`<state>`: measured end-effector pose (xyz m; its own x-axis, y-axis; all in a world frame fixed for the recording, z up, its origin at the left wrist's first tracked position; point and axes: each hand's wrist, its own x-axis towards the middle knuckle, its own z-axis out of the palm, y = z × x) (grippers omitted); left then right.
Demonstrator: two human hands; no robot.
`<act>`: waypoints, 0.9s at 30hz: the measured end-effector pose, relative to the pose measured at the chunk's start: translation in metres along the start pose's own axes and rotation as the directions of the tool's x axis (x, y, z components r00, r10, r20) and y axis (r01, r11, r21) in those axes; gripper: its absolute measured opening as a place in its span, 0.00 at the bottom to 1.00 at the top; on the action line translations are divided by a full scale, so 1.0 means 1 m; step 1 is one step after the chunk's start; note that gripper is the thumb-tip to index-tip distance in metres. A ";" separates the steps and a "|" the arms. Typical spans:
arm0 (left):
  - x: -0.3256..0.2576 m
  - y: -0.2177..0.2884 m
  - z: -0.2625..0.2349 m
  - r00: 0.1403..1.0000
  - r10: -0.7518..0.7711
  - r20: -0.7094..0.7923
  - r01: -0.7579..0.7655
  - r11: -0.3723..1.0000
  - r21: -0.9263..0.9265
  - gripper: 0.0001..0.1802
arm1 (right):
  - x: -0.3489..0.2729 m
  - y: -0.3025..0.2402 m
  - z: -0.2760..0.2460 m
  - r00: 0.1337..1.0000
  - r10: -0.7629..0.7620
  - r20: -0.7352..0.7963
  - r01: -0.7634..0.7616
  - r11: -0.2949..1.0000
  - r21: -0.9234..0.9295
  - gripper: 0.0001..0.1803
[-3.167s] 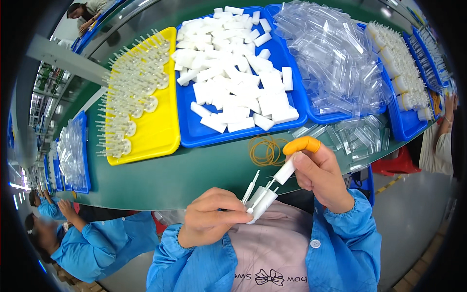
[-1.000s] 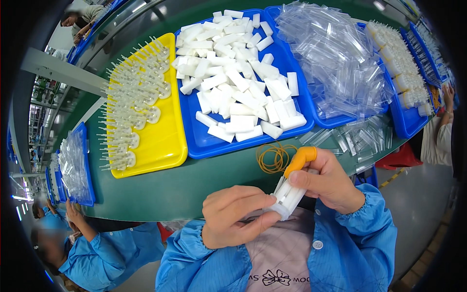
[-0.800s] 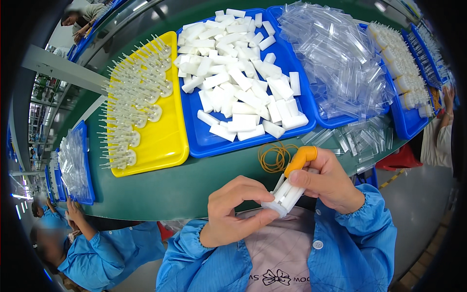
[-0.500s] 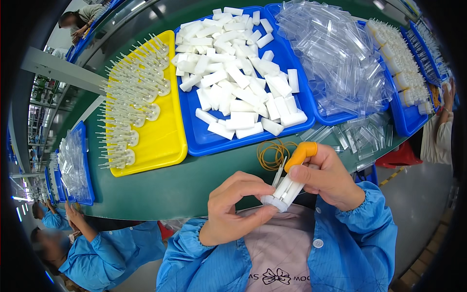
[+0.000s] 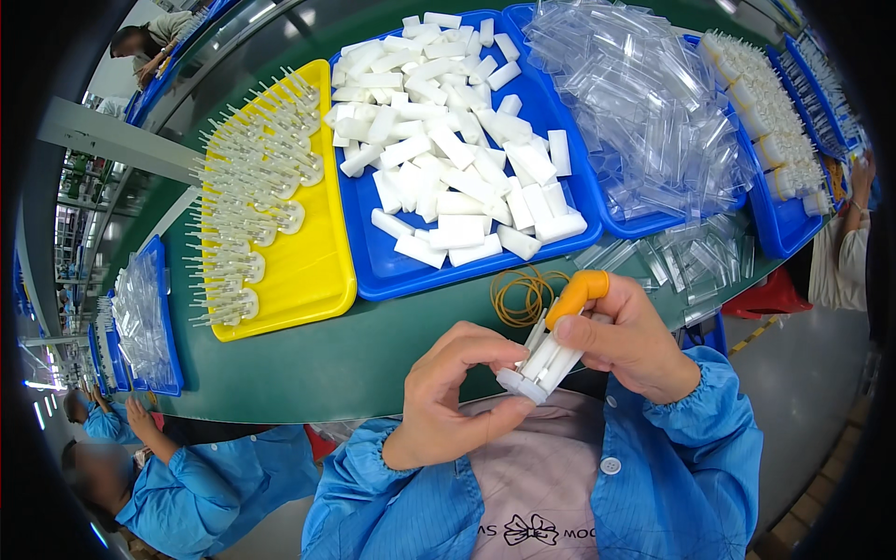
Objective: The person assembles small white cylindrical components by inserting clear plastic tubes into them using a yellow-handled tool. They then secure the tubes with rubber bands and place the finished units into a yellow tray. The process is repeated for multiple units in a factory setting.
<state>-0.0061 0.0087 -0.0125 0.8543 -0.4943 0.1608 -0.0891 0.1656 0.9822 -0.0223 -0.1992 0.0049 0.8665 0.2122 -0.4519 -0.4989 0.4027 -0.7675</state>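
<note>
My right hand, with an orange finger cot on its index finger, grips a white block-shaped piece with thin pale rods along it and a flat whitish base at its lower end. The piece is tilted, its base toward my left hand. My left thumb and index finger are spread on either side of that base, close to it; whether a fingertip touches it is hard to tell. Just beyond the piece, a bundle of tan rubber bands lies on the green table.
A yellow tray at left carries rows of upright-pinned white parts. Beside it are a blue tray of white foam-like blocks and another of clear plastic sleeves. Loose clear sleeves lie at the right edge. A co-worker in blue sits at left.
My left index finger and thumb have parted from their pinch on the base, showing more of it. My right hand still grips the piece in nearly the same place.
</note>
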 end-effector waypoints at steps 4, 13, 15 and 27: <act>-0.001 -0.001 0.002 0.997 -0.078 -0.023 0.071 0.974 -0.213 0.21 | -0.002 -0.003 0.002 1.000 -0.009 -0.004 0.009 1.000 0.012 0.09; -0.005 0.001 -0.013 0.995 -0.065 -0.075 0.056 0.992 -0.112 0.15 | -0.015 -0.007 -0.001 0.848 -0.521 -0.095 0.436 0.789 -0.433 0.23; -0.006 -0.001 -0.017 0.987 -0.044 -0.155 0.029 0.995 -0.097 0.14 | -0.023 -0.013 -0.002 0.867 -0.485 -0.115 0.460 0.867 -0.191 0.28; -0.007 0.009 -0.018 0.979 0.064 -0.191 -0.021 0.975 0.222 0.13 | -0.087 0.025 0.031 0.790 -0.055 0.610 0.613 0.055 -0.788 0.25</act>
<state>-0.0032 0.0288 -0.0066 0.9289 -0.3106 0.2019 -0.2179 -0.0174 0.9758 -0.1093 -0.1800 0.0394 0.7239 0.6889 -0.0369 0.4886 -0.5497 -0.6775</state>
